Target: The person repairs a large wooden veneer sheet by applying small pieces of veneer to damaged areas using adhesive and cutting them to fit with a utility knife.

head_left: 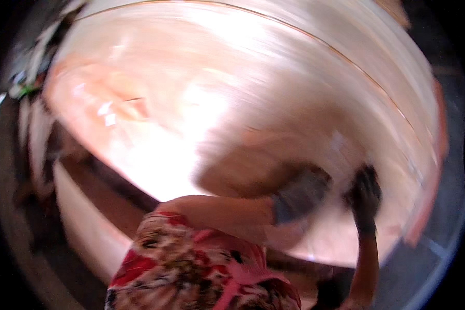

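Note:
A large pale, wood-toned sheet [181,67] spreads in front of me, shiny with glare. My left hand [300,194], in a grey glove, reaches across to the right over the sheet; motion smears its fingers, and I cannot tell whether it touches the surface. To its right, my right hand [366,194], in a dark glove, is at the sheet's right part with its fingers stretched out. Nothing shows in its grasp. A brownish shadow lies on the sheet beside my left hand.
A thin dark line [315,37] curves across the sheet's far side. A small orange-brown patch [135,107] marks its left part. Below the near left edge stands a pale stack or panel [85,217]. Blurred clutter [28,90] lies at the far left. Dark floor [447,217] shows at the right.

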`<state>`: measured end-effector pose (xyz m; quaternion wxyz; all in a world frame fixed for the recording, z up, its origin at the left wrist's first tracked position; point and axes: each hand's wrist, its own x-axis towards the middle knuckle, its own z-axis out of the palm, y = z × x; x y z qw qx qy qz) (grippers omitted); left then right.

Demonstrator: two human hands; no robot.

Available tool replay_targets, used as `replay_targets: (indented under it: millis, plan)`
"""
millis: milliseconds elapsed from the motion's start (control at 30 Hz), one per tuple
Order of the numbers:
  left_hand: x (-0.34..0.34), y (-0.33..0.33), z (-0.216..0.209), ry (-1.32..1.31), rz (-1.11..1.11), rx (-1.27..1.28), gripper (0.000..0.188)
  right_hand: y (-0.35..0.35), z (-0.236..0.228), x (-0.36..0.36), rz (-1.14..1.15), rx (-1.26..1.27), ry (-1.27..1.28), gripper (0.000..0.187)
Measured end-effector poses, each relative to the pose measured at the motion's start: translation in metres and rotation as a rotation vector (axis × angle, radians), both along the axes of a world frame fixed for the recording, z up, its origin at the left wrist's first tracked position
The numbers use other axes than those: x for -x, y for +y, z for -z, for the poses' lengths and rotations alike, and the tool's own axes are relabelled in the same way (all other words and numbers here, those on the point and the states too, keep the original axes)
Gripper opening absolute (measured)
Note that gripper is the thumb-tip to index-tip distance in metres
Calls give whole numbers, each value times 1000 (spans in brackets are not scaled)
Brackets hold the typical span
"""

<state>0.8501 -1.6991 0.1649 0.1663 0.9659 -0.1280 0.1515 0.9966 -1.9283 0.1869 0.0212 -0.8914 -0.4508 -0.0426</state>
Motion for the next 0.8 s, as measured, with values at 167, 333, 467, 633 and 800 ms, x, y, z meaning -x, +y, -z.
replay_targets:
  millis: [167,333,467,633,800]
  plan:
    - [-3,-14,-29,168,116,96,25,-19,-26,21,32,120,29,57]
    - [-41,20,-84,556,178,317,26,-19,-42,19,149,182,71,42]
    - [-67,38,-67,499,297,260,35,-42,-31,12,159,264,-5,41]
    - [-52,54,-41,-30,-70,214,14,-40,-49,2,42,214,29,42]
    - [42,229,-79,46,-134,337,7,64,-62,56,217,-186,144,34]
